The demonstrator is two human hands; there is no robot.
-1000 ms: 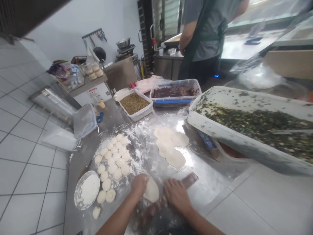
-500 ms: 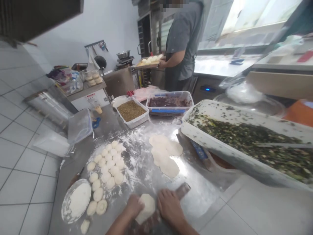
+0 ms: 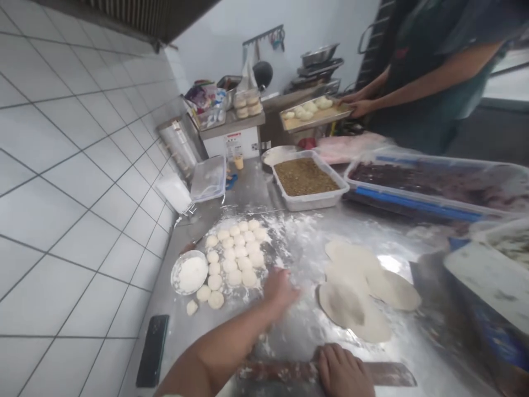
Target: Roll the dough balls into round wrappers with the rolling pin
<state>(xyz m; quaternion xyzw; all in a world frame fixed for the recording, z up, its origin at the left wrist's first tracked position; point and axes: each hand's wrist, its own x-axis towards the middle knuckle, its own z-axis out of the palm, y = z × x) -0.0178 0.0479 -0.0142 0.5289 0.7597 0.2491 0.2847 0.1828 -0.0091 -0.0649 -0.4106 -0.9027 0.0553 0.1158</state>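
My left hand [image 3: 281,289] reaches over the floured steel table just right of the dough balls [image 3: 240,252]. It is slightly blurred, with the thumb apart from the fingers and nothing seen in it. My right hand [image 3: 346,372] is wrapped over the rolling pin [image 3: 388,374], which lies crosswise near the front edge. Flat rolled dough rounds [image 3: 355,262] overlap in a pile to the right, and one more dough round [image 3: 341,304] lies on the pile's near left side.
Left of the balls sit a bowl of flour [image 3: 190,273] and a phone [image 3: 152,350]. Behind stand a tub of brownish-green filling [image 3: 308,179] and a tub of dark filling [image 3: 413,182]. A white tub [image 3: 487,275] flanks the right. A co-worker [image 3: 433,82] holds a tray of buns [image 3: 316,118].
My left hand has let go of the dough round, now on the pile, and moved toward the balls. My right hand stays on the rolling pin. The view has turned left.
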